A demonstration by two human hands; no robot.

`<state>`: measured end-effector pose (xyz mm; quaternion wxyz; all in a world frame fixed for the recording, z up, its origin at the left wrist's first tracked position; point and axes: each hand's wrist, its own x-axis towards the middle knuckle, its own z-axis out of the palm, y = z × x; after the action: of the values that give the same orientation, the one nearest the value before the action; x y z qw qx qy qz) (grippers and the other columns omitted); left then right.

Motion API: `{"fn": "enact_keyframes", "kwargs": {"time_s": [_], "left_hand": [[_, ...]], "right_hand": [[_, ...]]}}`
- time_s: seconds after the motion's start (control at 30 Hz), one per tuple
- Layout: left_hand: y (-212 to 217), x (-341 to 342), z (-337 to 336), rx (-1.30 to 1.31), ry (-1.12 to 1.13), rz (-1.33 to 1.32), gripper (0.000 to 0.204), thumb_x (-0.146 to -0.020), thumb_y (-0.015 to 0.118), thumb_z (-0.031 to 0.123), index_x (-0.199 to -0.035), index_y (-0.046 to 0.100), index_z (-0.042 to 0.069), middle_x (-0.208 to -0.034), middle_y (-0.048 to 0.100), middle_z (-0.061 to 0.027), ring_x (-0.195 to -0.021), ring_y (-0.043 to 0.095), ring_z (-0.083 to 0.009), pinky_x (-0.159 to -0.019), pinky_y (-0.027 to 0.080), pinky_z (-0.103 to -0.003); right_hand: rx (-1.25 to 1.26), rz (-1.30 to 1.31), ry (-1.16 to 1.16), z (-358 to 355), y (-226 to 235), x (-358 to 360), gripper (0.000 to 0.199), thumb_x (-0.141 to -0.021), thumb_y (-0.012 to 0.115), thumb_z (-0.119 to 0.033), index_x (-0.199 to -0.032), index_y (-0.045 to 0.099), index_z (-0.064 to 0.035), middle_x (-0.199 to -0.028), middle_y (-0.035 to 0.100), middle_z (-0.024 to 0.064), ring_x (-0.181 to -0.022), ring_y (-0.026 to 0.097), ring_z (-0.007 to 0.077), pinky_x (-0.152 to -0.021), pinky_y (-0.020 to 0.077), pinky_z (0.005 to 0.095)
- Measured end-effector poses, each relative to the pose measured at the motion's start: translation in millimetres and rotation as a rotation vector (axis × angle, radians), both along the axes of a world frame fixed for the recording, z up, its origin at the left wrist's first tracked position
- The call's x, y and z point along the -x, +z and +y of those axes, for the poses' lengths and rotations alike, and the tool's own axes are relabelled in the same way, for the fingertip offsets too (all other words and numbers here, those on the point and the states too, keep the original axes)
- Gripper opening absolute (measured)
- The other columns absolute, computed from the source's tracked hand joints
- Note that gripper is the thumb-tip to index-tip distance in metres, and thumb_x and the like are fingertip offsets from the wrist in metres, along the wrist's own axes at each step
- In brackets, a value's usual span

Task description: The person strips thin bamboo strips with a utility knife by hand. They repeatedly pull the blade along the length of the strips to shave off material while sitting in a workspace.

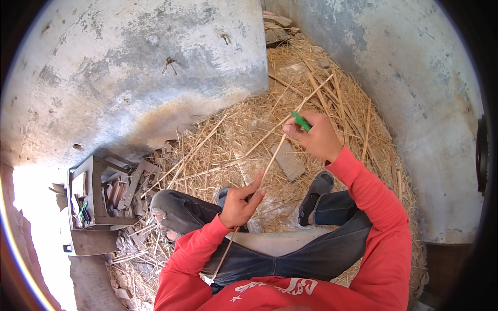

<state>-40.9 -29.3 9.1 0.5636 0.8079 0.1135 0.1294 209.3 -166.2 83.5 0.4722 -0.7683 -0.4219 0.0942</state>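
A long thin pale strip of split wood or cane (pixel 273 157) slants from beyond my right hand down past my left hand to my lap. My left hand (pixel 241 203) is closed around its middle, thumb and fingers pinching it. Farther up, my right hand (pixel 319 137) is closed on a short green tool (pixel 301 121), with its fingertips at the strip. The green part looks like a handle; any blade is too small or hidden to make out. Both hands are above the straw-littered floor, in front of my bent knees.
Curly shavings (pixel 244 129) cover the floor, with longer strips (pixel 337 96) lying on the right. A flat brick-like block (pixel 288 161) lies among them. At left, an open wooden frame box (pixel 96 207) stands beside wood scraps (pixel 137 186). Worn grey walls (pixel 155 52) curve around.
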Motion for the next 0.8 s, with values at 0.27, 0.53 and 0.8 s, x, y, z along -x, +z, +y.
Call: {"fn": "enact_keyframes", "kwargs": {"time_s": [0.27,0.53,0.8], "left_hand": [[5,1,1,0.064,0.006,0.02,0.046,-0.098,0.067,0.009,-0.141,0.056,-0.002,-0.061,0.039,0.003,-0.056,0.033,-0.0039,-0.05,0.03,-0.023],[14,-6,7,0.456,-0.102,0.127,0.046,-0.109,0.048,0.017,-0.152,0.044,0.001,-0.063,0.044,0.0074,-0.052,0.041,-0.0014,-0.05,0.034,-0.02],[10,-8,8,0.43,-0.234,0.079,0.044,-0.112,0.039,0.022,-0.151,0.043,0.001,-0.063,0.041,0.0056,-0.053,0.04,-0.0032,-0.052,0.035,-0.021]], "right_hand": [[-0.262,0.072,-0.315,-9,-13,-53,0.038,-0.092,0.075,-0.038,-0.095,0.073,-0.0002,-0.075,0.066,0.0028,-0.067,0.059,0.0138,-0.063,0.0461,0.0335],[0.109,0.156,-0.026,-4,-2,7,0.047,-0.094,0.069,-0.046,-0.105,0.069,-0.0008,-0.075,0.06,0.0009,-0.07,0.054,0.0121,-0.065,0.0427,0.0302],[-0.046,0.445,0.15,12,-43,30,0.034,-0.093,0.075,-0.031,-0.103,0.072,0.0011,-0.085,0.068,0.0017,-0.077,0.058,0.0092,-0.074,0.0459,0.0283]]}}
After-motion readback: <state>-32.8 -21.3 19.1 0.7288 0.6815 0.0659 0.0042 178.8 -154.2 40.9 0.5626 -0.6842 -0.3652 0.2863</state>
